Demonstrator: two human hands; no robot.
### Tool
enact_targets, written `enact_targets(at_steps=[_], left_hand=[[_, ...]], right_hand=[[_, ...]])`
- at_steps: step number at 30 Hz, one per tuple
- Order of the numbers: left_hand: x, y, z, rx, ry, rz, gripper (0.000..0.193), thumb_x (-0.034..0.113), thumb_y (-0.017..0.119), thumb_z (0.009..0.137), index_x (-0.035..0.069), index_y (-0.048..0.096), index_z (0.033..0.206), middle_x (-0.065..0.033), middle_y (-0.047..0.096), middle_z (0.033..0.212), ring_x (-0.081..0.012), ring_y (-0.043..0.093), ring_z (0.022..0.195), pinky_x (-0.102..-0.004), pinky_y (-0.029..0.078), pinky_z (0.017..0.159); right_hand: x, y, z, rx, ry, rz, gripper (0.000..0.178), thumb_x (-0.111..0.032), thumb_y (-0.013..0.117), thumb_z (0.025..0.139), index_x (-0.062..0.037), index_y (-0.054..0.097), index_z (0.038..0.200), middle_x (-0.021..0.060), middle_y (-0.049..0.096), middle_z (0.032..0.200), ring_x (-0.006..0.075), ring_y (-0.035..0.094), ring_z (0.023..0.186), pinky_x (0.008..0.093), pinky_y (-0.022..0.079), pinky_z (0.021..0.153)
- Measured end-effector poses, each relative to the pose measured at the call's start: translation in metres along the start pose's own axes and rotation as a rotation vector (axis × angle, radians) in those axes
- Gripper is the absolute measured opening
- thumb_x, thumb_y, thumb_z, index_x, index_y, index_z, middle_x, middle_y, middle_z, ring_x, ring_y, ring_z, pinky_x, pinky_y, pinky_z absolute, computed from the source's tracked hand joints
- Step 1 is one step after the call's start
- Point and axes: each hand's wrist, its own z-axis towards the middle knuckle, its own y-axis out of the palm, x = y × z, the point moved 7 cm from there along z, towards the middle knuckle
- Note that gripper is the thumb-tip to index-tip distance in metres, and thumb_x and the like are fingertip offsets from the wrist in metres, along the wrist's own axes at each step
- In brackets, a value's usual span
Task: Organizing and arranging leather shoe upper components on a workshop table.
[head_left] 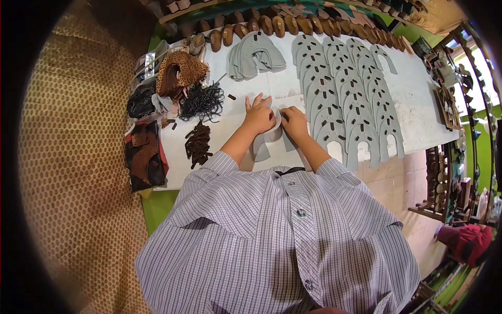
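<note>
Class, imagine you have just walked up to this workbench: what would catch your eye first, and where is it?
First, the rows of grey cut-out pieces overlapping like scales across the right half of the white table. At the centre, the left hand and right hand press flat on one more grey piece. At the left edge sit a leopard-print piece and a pile of small dark brown strips.

Cut pieces (pixel 345 99) lie in rows right of both hands on the table (pixel 418 104)
</note>
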Motion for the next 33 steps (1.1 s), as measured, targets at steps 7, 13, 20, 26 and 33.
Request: enact_targets(at_steps=[7,13,20,26,33], left_hand=[[0.001,-0.002,0.0,0.029,-0.063,-0.024,0.013,0.024,0.061,0.067,0.012,0.065,0.063,-0.0049,0.044,0.133,-0.0312,0.025,0.13,-0.064,0.004,0.101],[-0.013,0.012,-0.004,0.068,-0.229,-0.129,0.011,0.023,0.062,0.064,0.013,0.066,0.062,-0.0047,0.043,0.134,-0.0307,0.026,0.13,-0.0637,0.005,0.101],[-0.015,0.018,-0.013,0.157,-0.253,-0.24,0.008,0.022,0.064,0.064,0.014,0.066,0.063,-0.0054,0.043,0.133,-0.0307,0.028,0.128,-0.0633,0.007,0.101],[-0.015,0.017,-0.016,0.194,-0.25,-0.246,0.007,0.021,0.067,0.064,0.015,0.063,0.063,-0.0037,0.043,0.134,-0.0299,0.029,0.128,-0.0618,0.008,0.101],[-0.011,0.009,-0.023,0.278,-0.306,-0.269,0.007,0.019,0.066,0.062,0.014,0.063,0.06,-0.0044,0.044,0.133,-0.0251,0.035,0.124,-0.0566,0.012,0.102]], right_hand=[[-0.004,-0.004,-0.001,0.041,-0.033,-0.002,0.023,-0.013,0.063,0.069,-0.0111,0.065,0.092,0.0051,0.06,0.087,0.0246,0.058,0.082,0.0386,0.042,0.071],[-0.009,-0.006,-0.001,0.05,-0.02,0.063,0.028,-0.011,0.064,0.069,-0.0131,0.064,0.097,0.0052,0.059,0.086,0.0242,0.058,0.08,0.039,0.042,0.07],[-0.008,-0.008,-0.004,0.06,-0.055,0.027,0.028,-0.013,0.067,0.066,-0.0116,0.064,0.094,0.0063,0.059,0.086,0.0258,0.059,0.079,0.0387,0.043,0.069],[-0.011,-0.01,-0.003,0.062,-0.064,0.031,0.026,-0.014,0.067,0.066,-0.0103,0.063,0.091,0.0066,0.06,0.086,0.0257,0.059,0.079,0.0385,0.043,0.069],[-0.009,-0.009,-0.004,0.055,-0.045,0.029,0.017,-0.015,0.066,0.069,-0.0107,0.065,0.086,0.0062,0.06,0.087,0.0256,0.059,0.079,0.0389,0.042,0.069]])
